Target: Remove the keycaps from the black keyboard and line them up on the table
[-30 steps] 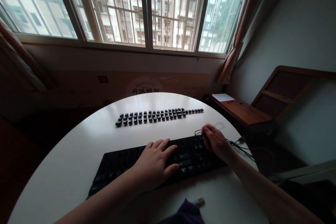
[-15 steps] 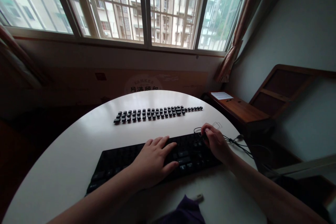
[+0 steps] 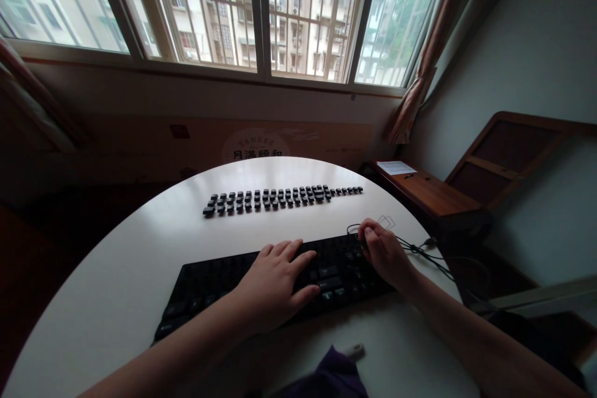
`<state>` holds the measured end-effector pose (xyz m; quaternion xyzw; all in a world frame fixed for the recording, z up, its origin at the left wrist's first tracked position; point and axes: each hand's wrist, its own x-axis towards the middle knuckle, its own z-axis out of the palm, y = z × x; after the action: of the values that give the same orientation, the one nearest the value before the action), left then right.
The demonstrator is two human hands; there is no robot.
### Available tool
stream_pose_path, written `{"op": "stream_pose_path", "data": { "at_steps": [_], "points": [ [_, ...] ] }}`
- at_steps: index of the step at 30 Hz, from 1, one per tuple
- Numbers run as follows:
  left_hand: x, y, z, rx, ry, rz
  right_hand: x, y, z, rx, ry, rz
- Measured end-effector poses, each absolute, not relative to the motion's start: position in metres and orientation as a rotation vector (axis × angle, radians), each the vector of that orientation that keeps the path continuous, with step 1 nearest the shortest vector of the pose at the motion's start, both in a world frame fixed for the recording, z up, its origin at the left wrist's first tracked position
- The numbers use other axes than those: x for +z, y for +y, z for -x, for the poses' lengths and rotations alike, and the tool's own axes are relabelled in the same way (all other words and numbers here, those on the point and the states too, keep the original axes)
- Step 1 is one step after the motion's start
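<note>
A black keyboard [image 3: 209, 277] lies on the white round table, with some of its keycaps off. My left hand [image 3: 275, 280] rests flat across its middle, fingers spread, holding nothing. Over the keyboard's upper right end, my right hand [image 3: 385, 252] is closed in a pinch; whatever is between its fingers is hidden. Thin wire loops [image 3: 386, 222] show just beyond that hand; whether they belong to something in it, I cannot tell. Loose black keycaps [image 3: 265, 198] stand in rows past the keyboard.
A black cable [image 3: 422, 253] runs off the table's right side. Near me lie a purple cloth [image 3: 333, 373] and a small pale object [image 3: 355, 351]. A wooden chair [image 3: 429, 196] with papers [image 3: 395, 167] on it stands at the right, below the window.
The view has shifted slightly. Both hands keep nearly the same places on the keyboard, and the keycap rows look unchanged.
</note>
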<state>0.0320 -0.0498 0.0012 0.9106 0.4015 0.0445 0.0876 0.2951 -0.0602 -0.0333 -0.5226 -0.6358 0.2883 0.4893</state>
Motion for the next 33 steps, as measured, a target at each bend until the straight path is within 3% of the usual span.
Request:
{"op": "stream_pose_path", "data": {
  "at_steps": [33],
  "points": [
    [-0.0011,-0.0502,-0.0308,0.175,1.174,-2.697,-0.0289,-0.0647,-0.2904,0.372,-1.866,1.327]
  ]
}}
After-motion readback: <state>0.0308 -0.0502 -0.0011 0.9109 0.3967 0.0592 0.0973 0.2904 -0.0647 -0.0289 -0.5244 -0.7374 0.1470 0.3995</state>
